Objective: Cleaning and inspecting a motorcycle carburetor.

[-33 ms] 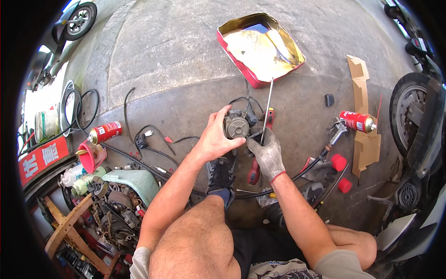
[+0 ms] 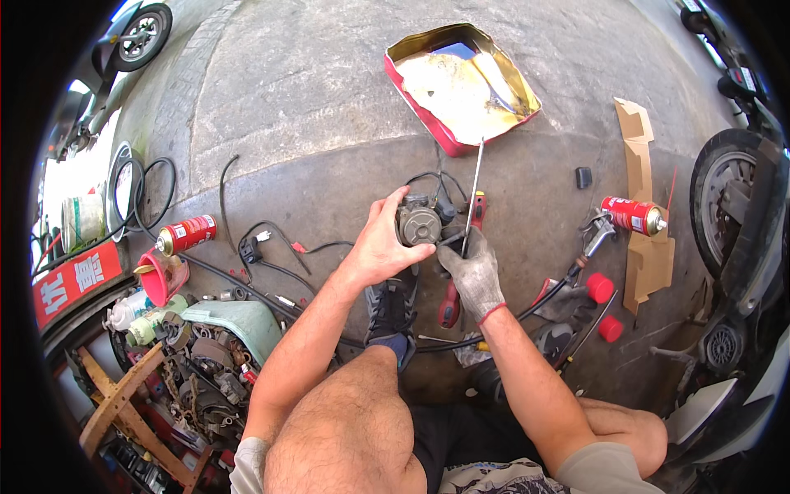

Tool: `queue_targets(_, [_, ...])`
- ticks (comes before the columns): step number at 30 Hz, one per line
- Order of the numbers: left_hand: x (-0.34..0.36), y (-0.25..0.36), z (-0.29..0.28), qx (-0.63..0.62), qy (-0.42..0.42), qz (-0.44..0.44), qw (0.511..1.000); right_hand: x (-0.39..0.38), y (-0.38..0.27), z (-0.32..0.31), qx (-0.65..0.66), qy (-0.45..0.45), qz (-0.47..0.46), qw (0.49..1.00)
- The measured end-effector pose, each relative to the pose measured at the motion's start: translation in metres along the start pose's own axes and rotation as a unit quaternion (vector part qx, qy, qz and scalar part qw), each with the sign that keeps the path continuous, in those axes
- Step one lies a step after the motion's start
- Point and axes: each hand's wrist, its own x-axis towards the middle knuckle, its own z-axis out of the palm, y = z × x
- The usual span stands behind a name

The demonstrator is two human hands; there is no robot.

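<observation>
My bare left hand (image 2: 384, 239) grips a round, dark metal engine part resembling a carburetor (image 2: 419, 223), with thin hoses and wires at its back. My right hand (image 2: 476, 272), in a grey work glove, is closed on a long thin metal rod (image 2: 476, 179) and touches the part's right side; the rod points away from me. Screwdrivers with red and yellow handles (image 2: 448, 305) lie on the concrete beneath my hands.
An oily red-rimmed pan (image 2: 428, 128) lies ahead. Spray cans (image 2: 185, 235), hoses, a red container (image 2: 164, 280) and a crate of greasy parts (image 2: 230, 317) are left. An air gun (image 2: 597, 243), red caps, cardboard (image 2: 638, 156) and a vehicle wheel (image 2: 712, 189) are right.
</observation>
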Motion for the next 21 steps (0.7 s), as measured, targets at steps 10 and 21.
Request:
queue_targets(10, [0.001,-0.005,0.002,0.002,0.013,0.013,1.0,-0.005,-0.008,-0.002,0.044,-0.02,0.045,0.998])
queue_targets(21, [0.003,-0.007,0.004,-0.007,0.019,0.027,0.999,-0.005,-0.014,-0.057,0.151,-0.093,0.197,0.964])
